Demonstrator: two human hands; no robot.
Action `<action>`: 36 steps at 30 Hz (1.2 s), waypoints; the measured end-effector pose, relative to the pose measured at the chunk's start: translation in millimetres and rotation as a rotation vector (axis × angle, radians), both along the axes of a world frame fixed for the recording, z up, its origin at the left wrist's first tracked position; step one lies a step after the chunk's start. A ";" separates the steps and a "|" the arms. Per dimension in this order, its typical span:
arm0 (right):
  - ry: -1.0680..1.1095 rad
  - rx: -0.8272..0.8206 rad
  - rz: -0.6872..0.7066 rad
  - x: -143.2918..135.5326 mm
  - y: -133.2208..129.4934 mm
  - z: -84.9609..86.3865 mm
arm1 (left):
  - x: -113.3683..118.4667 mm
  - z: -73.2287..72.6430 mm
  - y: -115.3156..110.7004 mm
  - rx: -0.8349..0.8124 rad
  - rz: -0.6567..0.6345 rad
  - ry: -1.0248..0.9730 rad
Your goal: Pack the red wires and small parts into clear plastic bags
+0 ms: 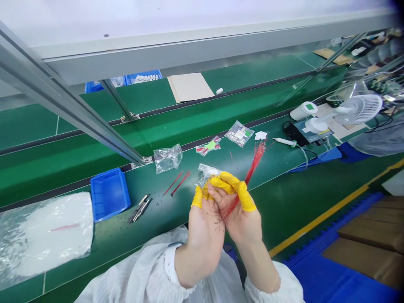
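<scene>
A bundle of thin red wires (pixel 256 158) runs between my palms, its upper end spread out beyond my fingers and its dark thin ends fanned over my left palm. My right hand (pixel 241 210), with yellow finger cots, is curled round the bundle. My left hand (pixel 206 214), also in yellow cots, lies against it, palm up, with bent fingers touching the right hand's. Just beyond my fingertips is a crumpled clear bag (pixel 206 170). A few short red wires (pixel 180 183) lie on the green bench to the left.
Left on the bench are a blue tray (pixel 110 195), dark metal tools (pixel 139 209) and a large plastic bag (pixel 57 235). Small clear bags (pixel 168 158) lie along the back. A white fan (pixel 360 110) and white-handled tool (pixel 284 142) are right; a metal post rises left.
</scene>
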State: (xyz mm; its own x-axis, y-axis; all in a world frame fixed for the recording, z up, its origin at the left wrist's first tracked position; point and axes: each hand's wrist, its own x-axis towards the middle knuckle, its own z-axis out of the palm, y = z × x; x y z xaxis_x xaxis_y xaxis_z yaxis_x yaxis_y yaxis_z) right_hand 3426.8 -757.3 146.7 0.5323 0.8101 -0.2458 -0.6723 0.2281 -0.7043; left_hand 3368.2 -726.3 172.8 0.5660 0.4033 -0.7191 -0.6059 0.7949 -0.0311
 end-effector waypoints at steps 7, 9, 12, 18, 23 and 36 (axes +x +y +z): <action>-0.126 -0.068 -0.060 11.9 -3.8 -0.7 | -2.0 -12.0 -1.1 0.074 -0.133 -0.013; -0.146 -0.101 -0.097 22.5 -5.0 -5.4 | 3.7 -26.4 -3.7 0.079 -0.165 -0.014; -0.244 -0.186 -0.209 42.4 -14.1 -24.1 | 22.0 -54.5 -13.3 0.124 -0.264 -0.051; -0.557 -0.426 0.013 127.2 -63.4 -80.2 | 93.4 -115.9 -41.4 0.452 -0.594 0.000; -0.375 -0.568 0.314 222.4 -83.3 -110.4 | 170.5 -147.7 -55.3 0.737 -0.626 0.173; -0.116 -0.532 0.725 301.3 -63.3 -126.0 | 243.1 -143.0 -60.2 0.640 -0.644 0.200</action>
